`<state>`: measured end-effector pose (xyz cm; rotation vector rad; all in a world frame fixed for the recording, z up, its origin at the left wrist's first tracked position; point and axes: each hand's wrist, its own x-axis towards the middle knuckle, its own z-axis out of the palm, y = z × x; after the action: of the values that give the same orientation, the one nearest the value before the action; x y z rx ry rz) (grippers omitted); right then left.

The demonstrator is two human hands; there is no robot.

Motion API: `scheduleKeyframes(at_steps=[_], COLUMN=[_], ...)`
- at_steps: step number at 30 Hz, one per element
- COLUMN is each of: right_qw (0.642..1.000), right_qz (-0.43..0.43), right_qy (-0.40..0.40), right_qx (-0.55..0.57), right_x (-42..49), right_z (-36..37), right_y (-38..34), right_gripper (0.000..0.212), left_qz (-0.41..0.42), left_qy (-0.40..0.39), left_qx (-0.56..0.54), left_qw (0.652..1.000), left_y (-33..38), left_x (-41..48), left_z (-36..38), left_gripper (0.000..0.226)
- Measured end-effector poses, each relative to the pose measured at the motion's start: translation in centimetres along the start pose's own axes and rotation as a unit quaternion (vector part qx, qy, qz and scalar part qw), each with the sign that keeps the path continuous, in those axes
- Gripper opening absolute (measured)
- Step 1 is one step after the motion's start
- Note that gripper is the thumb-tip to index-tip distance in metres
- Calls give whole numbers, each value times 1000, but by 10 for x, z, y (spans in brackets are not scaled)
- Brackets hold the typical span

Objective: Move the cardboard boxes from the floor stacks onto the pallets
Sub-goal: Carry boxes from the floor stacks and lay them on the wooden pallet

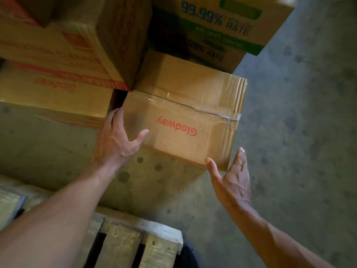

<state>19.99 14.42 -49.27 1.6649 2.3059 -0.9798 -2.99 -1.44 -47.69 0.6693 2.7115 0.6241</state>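
A taped brown cardboard box with red "Glodway" lettering sits on the concrete floor in the middle of the view. My left hand lies against its near left corner, fingers spread along the left side and thumb on the top face. My right hand hovers open at the box's near right corner, thumb almost touching the edge, fingers apart. A wooden pallet lies at the bottom left, partly hidden under my left forearm.
Taller stacked boxes with red print stand left of and behind the box. A box printed "99.99% RATE" is stacked behind it. Bare concrete floor stretches to the right.
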Motion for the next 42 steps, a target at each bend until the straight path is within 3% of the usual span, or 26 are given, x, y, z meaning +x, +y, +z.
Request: scheduleKeyframes(at_steps=[7, 11, 17, 20, 30, 35, 42], right_qw=[995, 990, 982, 982, 970, 956, 938], right_qz=[77, 91, 101, 90, 32, 4, -64], right_qy=[9, 27, 47, 40, 6, -25, -54], right_qx=[68, 107, 151, 162, 242, 293, 337], right_x=[28, 29, 31, 35, 42, 39, 24], right_z=[24, 25, 1, -12, -35, -76, -150], right_y=[-4, 1, 30, 50, 82, 109, 113], right_gripper=[105, 90, 92, 92, 98, 101, 84], left_qz=[-125, -120, -101, -92, -101, -139, -203], left_qy=[-74, -47, -53, -76, -64, -55, 38], left_qx=[-92, -112, -158, -209, -334, -388, -460], left_qw=[985, 985, 981, 971, 935, 910, 863], left_y=[-20, -16, -6, -10, 10, 38, 105], left_x=[34, 23, -7, -20, -62, -108, -198], left_z=[23, 31, 54, 68, 80, 69, 42], left_gripper=[108, 105, 115, 125, 109, 116, 116])
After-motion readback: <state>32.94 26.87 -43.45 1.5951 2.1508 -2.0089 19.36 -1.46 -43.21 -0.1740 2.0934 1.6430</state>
